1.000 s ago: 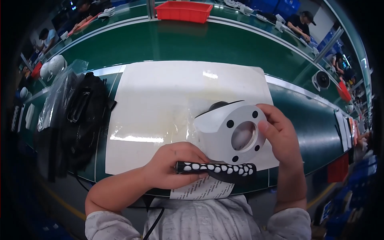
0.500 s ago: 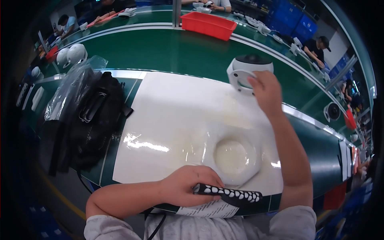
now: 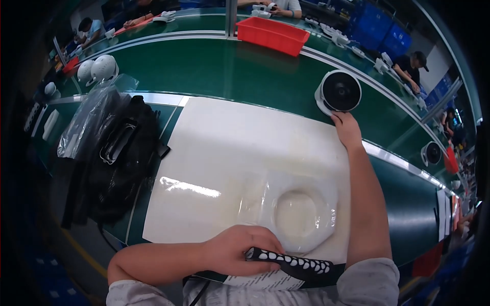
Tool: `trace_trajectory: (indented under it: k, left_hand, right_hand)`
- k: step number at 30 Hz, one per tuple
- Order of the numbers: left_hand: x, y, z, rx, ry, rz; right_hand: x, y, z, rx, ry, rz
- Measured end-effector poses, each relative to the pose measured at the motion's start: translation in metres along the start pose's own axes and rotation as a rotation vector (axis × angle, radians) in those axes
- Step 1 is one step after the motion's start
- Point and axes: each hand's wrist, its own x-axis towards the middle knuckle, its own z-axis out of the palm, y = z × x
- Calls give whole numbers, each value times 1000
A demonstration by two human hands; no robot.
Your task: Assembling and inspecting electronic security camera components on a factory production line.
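My right hand (image 3: 348, 129) reaches out over the green belt, its fingers closed on the lower edge of a round white device (image 3: 323, 96). The device has a black disc-shaped face, turned toward me, and looks like a small fan. Close to my body, my left hand (image 3: 244, 250) is wrapped round a black bar-shaped thing with white spots (image 3: 301, 262); its kind is unclear. A paper with printed lines (image 3: 265, 281) shows under that hand. Between my arms a clear-white octagonal plastic holder (image 3: 273, 201) with a round hollow lies on the white work mat (image 3: 214, 143).
Left of the mat lie a black bag (image 3: 138, 168) and clear plastic bags (image 3: 92, 112). A red bin (image 3: 273, 35) stands across the green belt (image 3: 204, 66). White round parts (image 3: 104, 67) sit far left, and another black-faced device (image 3: 432, 153) at right. Several people work beyond.
My right hand has moved the white device slightly right on the belt, and its black face has turned from upward to toward me. My left hand keeps its hold on the spotted bar.
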Motion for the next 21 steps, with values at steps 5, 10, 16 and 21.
trace_trajectory:
  k: [5, 10, 16, 21]
  left_hand:
    - [1, -1, -2, -25, 14, -21]
    - [-3, 5, -6, -71, 145, -64]
    - [0, 2, -9, -36, 336, -193]
    - [5, -4, -4, 9, 345, -173]
  right_hand:
    - [-21, 2, -8, -103, 61, -37]
    - [-93, -36, -32, 110, 173, -224]
    - [-181, -84, -74, 851, -62, -10]
    - [-202, -128, -100, 883, -368, -377]
